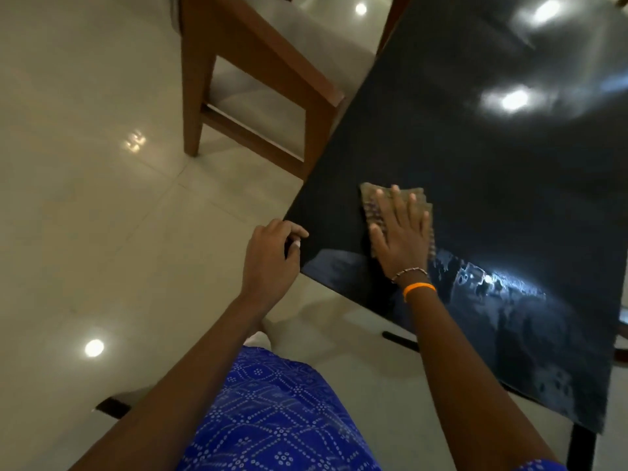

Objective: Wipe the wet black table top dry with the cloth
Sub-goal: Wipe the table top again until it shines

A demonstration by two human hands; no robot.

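Your right hand (401,229) presses the cloth (396,212) flat, fingers straight, near the black table top's (475,164) corner; your left hand (272,253) curls over the edge there. Water streaks (near edge, rightward) may get missed if strokes stay here.

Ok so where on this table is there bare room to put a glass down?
The black table top is bare beyond the cloth, up toward the reflected lights. Its near-right stretch by the right hand shows water streaks. The near corner is crowded: the left hand grips the edge, with the wooden chair alongside.
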